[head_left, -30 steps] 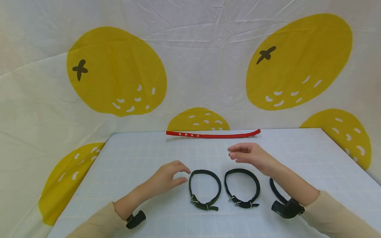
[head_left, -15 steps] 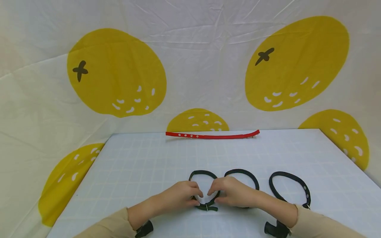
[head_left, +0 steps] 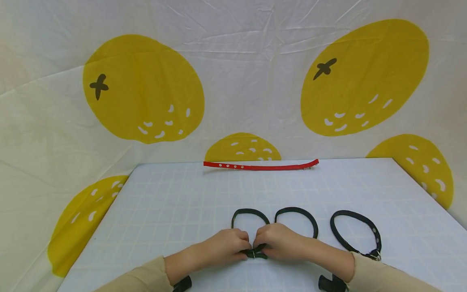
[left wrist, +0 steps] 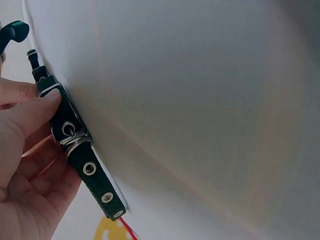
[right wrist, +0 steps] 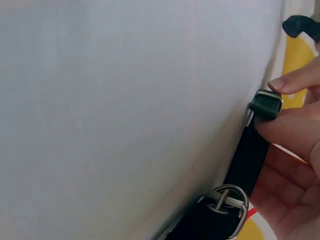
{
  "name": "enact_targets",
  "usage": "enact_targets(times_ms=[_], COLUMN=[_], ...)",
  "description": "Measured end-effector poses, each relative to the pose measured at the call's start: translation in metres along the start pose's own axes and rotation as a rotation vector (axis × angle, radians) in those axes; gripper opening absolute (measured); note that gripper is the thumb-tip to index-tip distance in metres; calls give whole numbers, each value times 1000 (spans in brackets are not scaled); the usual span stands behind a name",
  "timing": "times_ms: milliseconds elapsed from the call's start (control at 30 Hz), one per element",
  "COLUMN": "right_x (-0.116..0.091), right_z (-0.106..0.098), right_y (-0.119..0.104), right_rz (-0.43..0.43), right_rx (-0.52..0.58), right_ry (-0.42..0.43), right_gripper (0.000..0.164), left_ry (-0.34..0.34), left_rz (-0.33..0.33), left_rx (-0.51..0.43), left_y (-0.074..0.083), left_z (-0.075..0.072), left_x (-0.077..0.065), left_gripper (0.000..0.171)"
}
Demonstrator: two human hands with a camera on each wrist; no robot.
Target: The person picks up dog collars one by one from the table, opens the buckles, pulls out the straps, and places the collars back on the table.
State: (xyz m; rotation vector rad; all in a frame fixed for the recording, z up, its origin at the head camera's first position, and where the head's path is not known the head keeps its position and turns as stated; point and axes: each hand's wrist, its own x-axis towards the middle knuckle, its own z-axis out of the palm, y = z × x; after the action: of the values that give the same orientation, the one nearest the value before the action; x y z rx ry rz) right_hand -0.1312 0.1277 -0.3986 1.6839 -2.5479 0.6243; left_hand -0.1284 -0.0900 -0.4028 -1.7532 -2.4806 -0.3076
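Note:
A dark green buckled collar (head_left: 250, 211) lies looped on the table, its front part between both hands. My left hand (head_left: 223, 245) grips its strap; in the left wrist view the thumb presses on the strap near the metal buckle (left wrist: 75, 137), fingers behind. Eyelets (left wrist: 89, 168) line the strap below the buckle. From the right, my right hand (head_left: 284, 242) pinches the collar near its strap end (right wrist: 266, 104), thumb and index finger on either side. A ring and buckle (right wrist: 227, 202) show lower in the right wrist view. The hands hide part of the loop.
Beside it, a second dark collar (head_left: 296, 209) lies partly behind the right hand. A third dark collar (head_left: 344, 213) rests farther right. Along the back edge of the white table (head_left: 175, 190) stretches a red strap (head_left: 270, 167). A fruit-print cloth (head_left: 248, 81) hangs behind.
Both hands have come down and inward to the leftmost collar, the right one from above the table. Their fingers have closed on its buckle side. The collars and red strap stay in place.

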Motion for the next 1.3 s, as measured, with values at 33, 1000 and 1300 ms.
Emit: enact_targets(times_ms=[33, 1000, 1300], right_x=[1, -2, 0], right_z=[1, -40, -45], right_y=[1, -3, -7], right_rz=[4, 72, -25], right_rx=[-14, 87, 147], right_ry=[-8, 1, 203], right_gripper=[19, 38, 40], left_ry=[-3, 101, 156], left_rz=[-2, -198, -322], left_rx=[3, -279, -507], left_y=[1, -1, 1], left_z=[0, -24, -38], left_x=[0, 1, 1], left_gripper=[11, 15, 16])
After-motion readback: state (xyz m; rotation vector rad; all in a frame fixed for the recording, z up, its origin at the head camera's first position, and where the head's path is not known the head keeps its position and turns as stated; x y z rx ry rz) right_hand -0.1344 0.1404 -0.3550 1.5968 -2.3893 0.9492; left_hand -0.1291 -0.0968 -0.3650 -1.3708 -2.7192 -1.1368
